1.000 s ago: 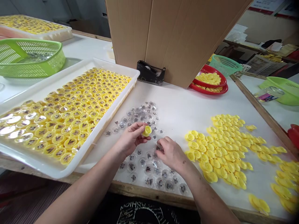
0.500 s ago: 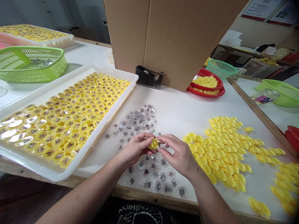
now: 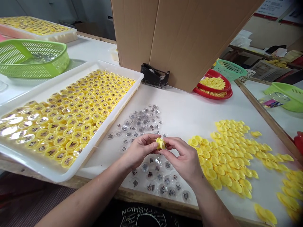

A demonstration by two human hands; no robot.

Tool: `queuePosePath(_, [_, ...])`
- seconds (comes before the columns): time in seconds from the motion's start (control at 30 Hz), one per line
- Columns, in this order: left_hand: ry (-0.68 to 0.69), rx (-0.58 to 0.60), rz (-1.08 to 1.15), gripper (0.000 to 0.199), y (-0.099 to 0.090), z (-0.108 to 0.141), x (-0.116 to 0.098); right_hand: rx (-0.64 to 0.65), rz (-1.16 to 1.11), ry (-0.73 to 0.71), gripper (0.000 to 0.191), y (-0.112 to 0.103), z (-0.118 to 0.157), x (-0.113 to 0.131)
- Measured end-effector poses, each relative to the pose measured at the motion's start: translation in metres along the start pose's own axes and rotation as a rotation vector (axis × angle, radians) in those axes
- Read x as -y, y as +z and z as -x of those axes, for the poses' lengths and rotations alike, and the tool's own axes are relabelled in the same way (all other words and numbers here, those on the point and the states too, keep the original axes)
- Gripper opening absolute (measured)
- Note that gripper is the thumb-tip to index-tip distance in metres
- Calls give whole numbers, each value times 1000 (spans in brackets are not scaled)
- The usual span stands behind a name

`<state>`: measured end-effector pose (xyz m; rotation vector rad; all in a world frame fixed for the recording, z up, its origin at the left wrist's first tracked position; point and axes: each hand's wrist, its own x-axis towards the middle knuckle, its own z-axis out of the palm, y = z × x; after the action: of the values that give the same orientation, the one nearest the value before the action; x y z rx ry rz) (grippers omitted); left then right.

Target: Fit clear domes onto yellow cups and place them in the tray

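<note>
Between my two hands is a small round yellow plastic piece [image 3: 161,143], turned on its side, with a clear part at its right edge. My left hand [image 3: 143,148] pinches it between thumb and fingers. From the other side, the thumb and fingertips of my right hand [image 3: 181,154] close on its clear edge. Below and behind the hands lie several clear round discs [image 3: 163,189] with small dark animal pictures. To the right spreads a heap of loose yellow plastic pieces [image 3: 224,157]. A white tray [image 3: 104,138] on the left holds rows of yellow pieces topped with pictures.
A tall cardboard box [image 3: 180,37] stands at the back, with a black tape dispenser [image 3: 155,76] before it. Red plates [image 3: 228,85] of yellow pieces sit at its right. A green basket [image 3: 35,67] and another filled tray [image 3: 68,35] are at the far left.
The yellow piece has turned in my fingers, from its face towards me to its side. My right fingers have closed in against it. The view has shifted slightly.
</note>
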<state>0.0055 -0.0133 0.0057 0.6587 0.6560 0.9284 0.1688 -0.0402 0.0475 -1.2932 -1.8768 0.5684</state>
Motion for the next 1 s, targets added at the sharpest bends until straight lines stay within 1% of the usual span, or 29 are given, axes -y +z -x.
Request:
queuePosePath(0.07, [6,24,14,31,1,1,0,-43,-40,51,21,3,3,-2])
queuePosePath(0.13, [6,36,25,32,2,1,0,-72,-44,92,24,4,5,-3])
queuePosePath(0.2, [9,49,29,32,3,1,-1,-90,-15,100,26,4,6,-3])
queuePosePath(0.27, [22,66,27,32,3,1,-1,-102,35,78,23,2,6,-1])
queuePosePath(0.33, [34,84,21,33,3,2,-1,-103,74,52,19,0,5,1])
queuePosePath(0.43, [52,93,15,31,2,2,1,-93,84,31,19,-3,4,5])
queuePosePath(0.6, [81,110,28,31,0,1,4,-61,29,104,22,-2,5,9])
queuePosePath(0.7, [94,126,29,30,0,1,6,-68,26,106,21,-1,7,11])
queuePosePath(0.87, [104,103,2,27,1,1,7,-100,96,67,18,1,7,12])
queuePosePath(1.0, [105,81,-80,28,0,2,6,-98,91,100,16,1,7,13])
